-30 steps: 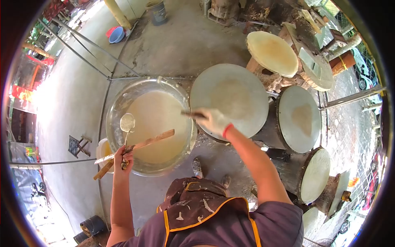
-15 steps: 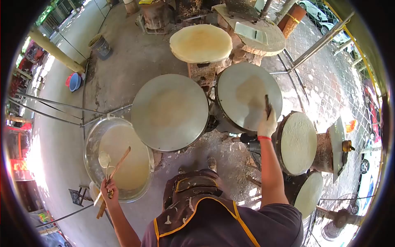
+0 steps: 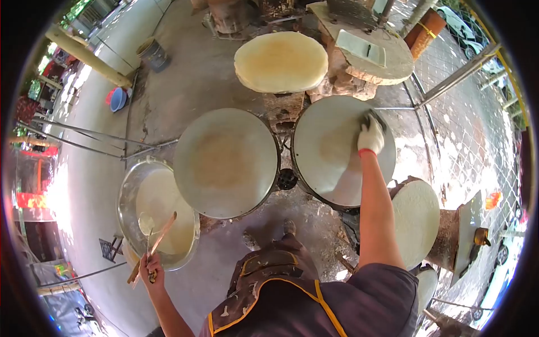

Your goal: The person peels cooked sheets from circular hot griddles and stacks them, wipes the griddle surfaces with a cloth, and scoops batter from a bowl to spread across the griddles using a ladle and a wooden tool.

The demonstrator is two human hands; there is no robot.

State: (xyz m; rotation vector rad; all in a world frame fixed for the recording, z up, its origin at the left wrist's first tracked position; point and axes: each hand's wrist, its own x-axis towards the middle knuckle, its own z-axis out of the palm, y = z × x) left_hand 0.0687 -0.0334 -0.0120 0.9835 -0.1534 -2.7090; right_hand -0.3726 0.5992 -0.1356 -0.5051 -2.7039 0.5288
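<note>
My right hand [image 3: 371, 138], in a white glove with a red band at the wrist, is closed on a dark flat pad [image 3: 371, 117]. It presses the pad near the far right rim of the right round griddle [image 3: 331, 132]. Whether the pad is cloth or something stiffer is hard to make out. At lower left, my left hand [image 3: 151, 267] grips a ladle [image 3: 146, 224] together with a wooden stick [image 3: 164, 233]. Both reach over a large metal basin [image 3: 197, 238] of pale batter [image 3: 177, 210]. A second round griddle [image 3: 226, 163], brownish in its middle, stands between basin and right griddle.
A pale round sheet [image 3: 281, 62] covers a stand at the back. Another pale-topped round griddle [image 3: 416, 224] is beside my right arm. A stone slab [image 3: 365, 64] stands back right, a bucket [image 3: 152, 55] back left. Metal rails [image 3: 90, 135] run along the left.
My right hand has moved the pad farther away toward the griddle's back right rim. The brown patch on that griddle looks smaller. My left hand still holds the ladle and stick over the basin.
</note>
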